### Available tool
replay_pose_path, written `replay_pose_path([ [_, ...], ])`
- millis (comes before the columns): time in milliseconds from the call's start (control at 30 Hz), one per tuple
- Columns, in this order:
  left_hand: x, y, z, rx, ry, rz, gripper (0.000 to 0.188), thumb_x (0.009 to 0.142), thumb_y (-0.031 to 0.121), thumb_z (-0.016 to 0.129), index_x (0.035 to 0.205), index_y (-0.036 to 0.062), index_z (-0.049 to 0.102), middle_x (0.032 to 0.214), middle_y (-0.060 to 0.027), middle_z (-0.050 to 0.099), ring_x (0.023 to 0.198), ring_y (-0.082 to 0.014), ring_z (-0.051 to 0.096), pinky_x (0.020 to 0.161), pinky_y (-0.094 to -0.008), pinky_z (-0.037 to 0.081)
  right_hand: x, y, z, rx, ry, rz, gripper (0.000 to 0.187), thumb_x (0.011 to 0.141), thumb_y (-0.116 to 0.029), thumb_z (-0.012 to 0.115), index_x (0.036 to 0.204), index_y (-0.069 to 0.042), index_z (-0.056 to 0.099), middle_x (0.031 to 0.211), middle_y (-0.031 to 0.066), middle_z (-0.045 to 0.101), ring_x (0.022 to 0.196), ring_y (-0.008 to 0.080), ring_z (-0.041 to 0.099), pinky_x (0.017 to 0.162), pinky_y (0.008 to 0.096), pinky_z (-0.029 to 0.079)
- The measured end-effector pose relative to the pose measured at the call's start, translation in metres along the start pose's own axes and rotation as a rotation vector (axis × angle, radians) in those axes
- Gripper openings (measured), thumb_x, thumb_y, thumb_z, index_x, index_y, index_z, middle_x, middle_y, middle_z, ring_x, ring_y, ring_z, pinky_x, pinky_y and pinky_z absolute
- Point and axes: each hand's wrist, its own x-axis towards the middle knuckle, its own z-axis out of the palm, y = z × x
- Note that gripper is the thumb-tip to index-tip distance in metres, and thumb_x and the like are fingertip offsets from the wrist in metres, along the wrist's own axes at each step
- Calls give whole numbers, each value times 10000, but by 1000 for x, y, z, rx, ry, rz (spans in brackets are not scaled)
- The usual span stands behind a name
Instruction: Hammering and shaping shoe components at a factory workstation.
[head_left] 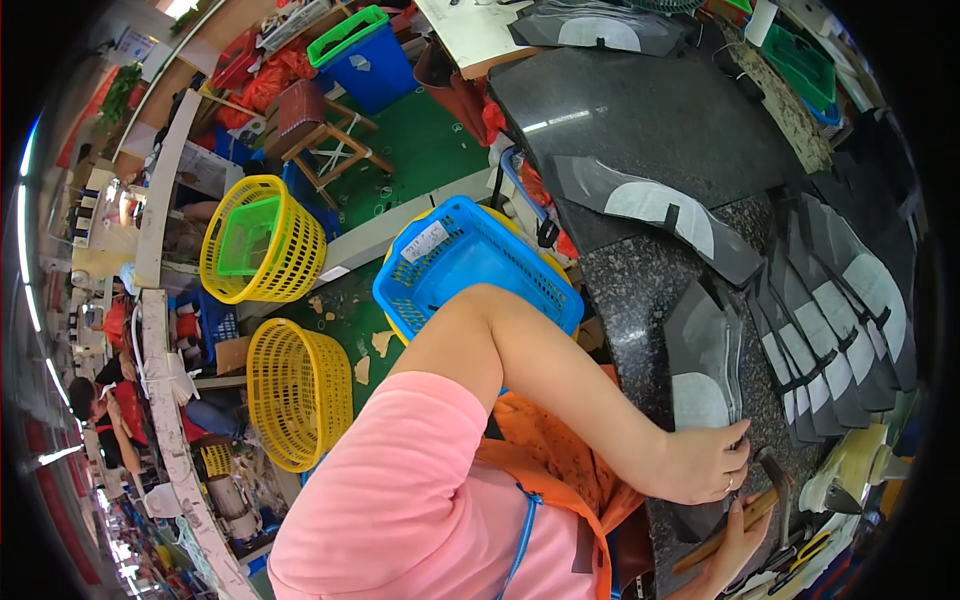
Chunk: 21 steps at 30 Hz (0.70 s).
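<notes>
My left hand reaches across to the dark worktop, fingers curled over the lower part of a flat dark-grey cut piece with a white patch. It appears to be a shoe-upper part, and the hand hides its lower end. Just below, my right hand is closed around the wooden handle of a hammer. The hammer's metal head sits beside the left fingers. Another grey piece with a white patch lies farther up the worktop.
Several similar pieces lie overlapped in a row at the right. Yellow-handled scissors and a pale yellow cone sit near the right edge. A blue basket stands left of the worktop, with yellow baskets beyond.
</notes>
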Motion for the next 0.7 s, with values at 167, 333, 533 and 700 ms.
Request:
replay_pose_path([
  [167,-5,1,-10,105,-226,-1,334,868,253,502,1051,21,659,1194,-199,559,1106,-367,546,1001,-585,384,1,-12,16,-40,-39,31,275,843,7,603,1096,-29,502,933,9,464,862,113,467,793,255,397],
  [333,-15,-31,-13,-269,172,267,308,821,271,583,1006,36,655,1124,-192,574,944,-337,566,805,-447,448,-3,-1,9,99,-25,-21,246,826,15,597,1051,-36,511,919,15,482,838,105,474,763,238,395],
  [533,-12,-41,-57,-600,188,159,360,748,289,653,1044,87,641,1017,-133,575,928,-289,532,754,-370,417,-10,-26,19,121,-123,30,243,819,5,605,1044,-31,521,875,20,504,817,109,497,784,245,411],
  [700,-13,-15,-37,-136,30,-68,238,767,196,595,929,26,632,897,-55,550,836,-211,506,706,-297,413,-13,-24,39,-134,118,-33,254,826,-4,623,1062,2,528,857,47,546,795,149,541,765,321,458],
])
